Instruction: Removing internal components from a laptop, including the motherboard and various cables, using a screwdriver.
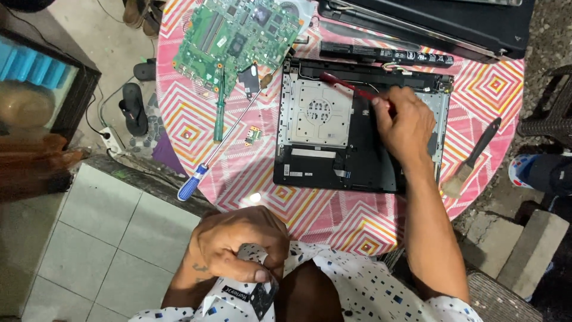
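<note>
Right hand: over the right half of the open laptop base, fingers curled shut round a red tool; tool slants up-left from the fist, tip over the top edge of the base, near the hinge strip

Left hand: low in view, off the table, at the lap; fingers and thumb pinched on a small white-and-black piece against patterned cloth; exact kind of piece not clear

Laptop base: black shell lying flat at table centre-right, silver plate filling its left half, black bay to the right under the right hand

Table: round, covered in pink, orange and white diamond pattern

Green board: flat at upper left of table, well apart from both hands, just beside the base's top-left corner

Green screwdriver: lying upright in view, shaft end on the board's lower edge

Blue screwdriver: long shaft slanting from table's left edge up toward the base corner, blue handle at the rim

Small chip: between blue screwdriver and base, touching neither

Battery: long black bar just above the base

Lid: black, at top edge of table, beyond the battery

Brush: black handle, pale bristles, right of the base near the table rim

Sandals: on the floor, left of the table
</note>
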